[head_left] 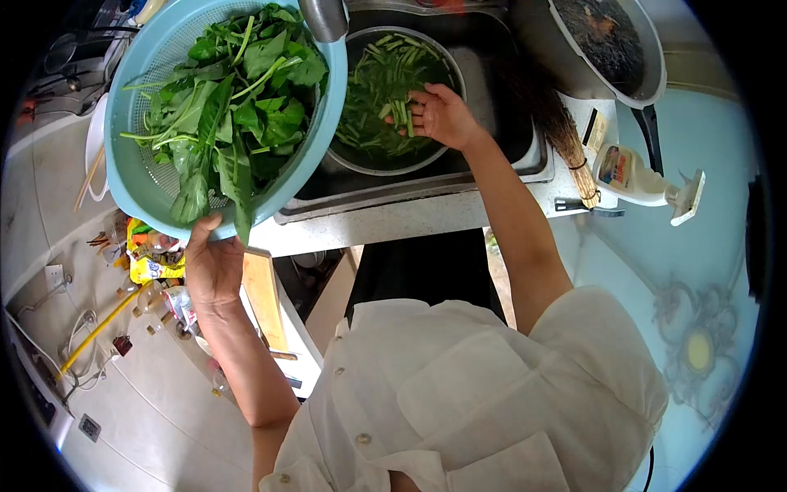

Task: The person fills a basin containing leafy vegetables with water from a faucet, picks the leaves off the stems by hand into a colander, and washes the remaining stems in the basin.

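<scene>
My left hand (215,264) grips the near rim of a light blue colander (329,152), thumb over the edge. Leafy greens (238,115) fill the colander, and one leaf hangs over its rim near my thumb. In the sink (484,90) sits a round metal basin (461,78) of greenish water with cut green stems (393,45) floating in it. My right hand (447,117) is over the basin, palm partly turned up, its curled fingers cradling a few stem pieces (399,113). The faucet (325,18) partly covers the colander's far right edge.
A bundled twig brush (566,135) lies at the sink's right corner, beside a white spray bottle (631,174). A large pot (652,78) with a dark inside stands at back right. A white bowl (97,152) with chopsticks is left of the colander. Below it are bottles and a yellow packet (152,266).
</scene>
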Motion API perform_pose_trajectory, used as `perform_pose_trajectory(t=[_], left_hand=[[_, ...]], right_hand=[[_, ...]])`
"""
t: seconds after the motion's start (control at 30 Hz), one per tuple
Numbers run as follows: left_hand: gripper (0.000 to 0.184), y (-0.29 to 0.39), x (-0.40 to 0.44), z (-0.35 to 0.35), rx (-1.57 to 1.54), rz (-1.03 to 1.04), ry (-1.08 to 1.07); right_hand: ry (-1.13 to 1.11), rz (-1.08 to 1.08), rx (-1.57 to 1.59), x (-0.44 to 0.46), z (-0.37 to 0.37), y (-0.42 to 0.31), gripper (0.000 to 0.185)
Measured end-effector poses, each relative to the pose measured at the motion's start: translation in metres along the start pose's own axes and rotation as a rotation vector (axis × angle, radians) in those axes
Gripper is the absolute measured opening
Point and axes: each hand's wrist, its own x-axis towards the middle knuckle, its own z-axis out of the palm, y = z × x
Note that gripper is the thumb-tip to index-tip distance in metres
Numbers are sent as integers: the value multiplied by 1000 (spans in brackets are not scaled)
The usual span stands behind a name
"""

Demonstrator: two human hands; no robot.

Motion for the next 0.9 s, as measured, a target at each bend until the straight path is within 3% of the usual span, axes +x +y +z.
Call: perform_pose_trajectory(t=[0.2, 0.27, 0.4, 0.47, 0.5, 0.57, 0.6, 0.67, 0.7, 0.77, 0.8, 0.87, 0.9], left_hand=[[33, -1, -2, 8, 12, 7, -2], [31, -1, -1, 7, 19, 2, -15], [29, -2, -6, 11, 15, -1, -17], [29, -3, -6, 11, 3, -5, -6], [29, -3, -5, 11, 1, -4, -7], [28, -5, -5, 9, 5, -1, 24], [28, -5, -5, 10, 4, 1, 19], [27, -6, -7, 11, 22, 4, 10], [27, -7, -8, 10, 22, 3, 16], [28, -9, -6, 11, 33, 11, 21], [28, -10, -4, 9, 32, 14, 13], [30, -14, 1, 1, 85, 30, 15], [30, -15, 2, -1, 85, 32, 11]], right_hand=[[133, -133, -290, 15, 13, 3, 41], [677, -10, -1593, 28, 4, 5, 36], [708, -80, -1433, 27, 32, 4, 32], [778, -146, -1917, 22, 41, 7, 29], [778, -148, -1919, 22, 39, 8, 29], [833, -43, -2440, 18, 33, 12, 25], [839, -48, -2441, 18, 35, 11, 25], [810, -379, -2424, 15, 39, 15, 23], [803, -376, -2424, 13, 45, 15, 23], [790, -674, -1998, 4, 68, 6, 28], [796, -681, -1999, -4, 86, 1, 28], [767, -685, -1678, -25, 127, -3, 34], [706, -899, -1562, -29, 141, 0, 33]])
